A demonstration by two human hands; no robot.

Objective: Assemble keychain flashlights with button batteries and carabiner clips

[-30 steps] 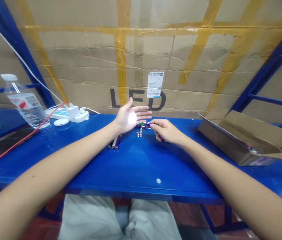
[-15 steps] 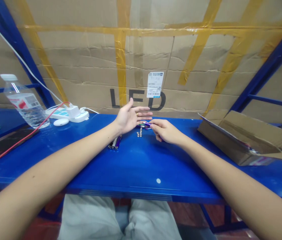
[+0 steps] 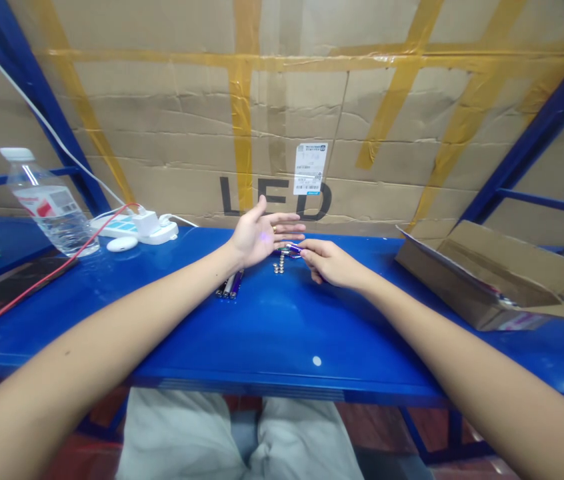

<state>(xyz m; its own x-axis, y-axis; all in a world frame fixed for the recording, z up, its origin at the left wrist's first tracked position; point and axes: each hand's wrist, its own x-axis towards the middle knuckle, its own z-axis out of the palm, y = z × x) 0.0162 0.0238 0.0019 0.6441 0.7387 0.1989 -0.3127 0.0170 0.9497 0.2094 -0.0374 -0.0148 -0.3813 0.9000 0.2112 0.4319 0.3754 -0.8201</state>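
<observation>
My right hand (image 3: 329, 261) is closed around a small purple penlight (image 3: 293, 249), its metal end turned toward my other palm. A violet spot of light shines on the palm of my left hand (image 3: 257, 237), which is held open above the blue table with its fingers stretched out and nothing in it. Between and below the hands, several small silver button cells (image 3: 279, 267) lie on the table. Several more penlights (image 3: 230, 287), at least one purple and one silvery, lie side by side under my left wrist, partly hidden by it.
An open cardboard box (image 3: 492, 280) stands on the right of the blue table (image 3: 282, 333). At the left are a water bottle (image 3: 52, 207), a white power strip (image 3: 162, 233), a white round case (image 3: 122, 244) and a red cable (image 3: 27, 293). A large taped carton (image 3: 172, 133) rises behind.
A violet light spot has appeared on my left palm. Both hands have stayed almost in the same place, the right one still holding the penlight.
</observation>
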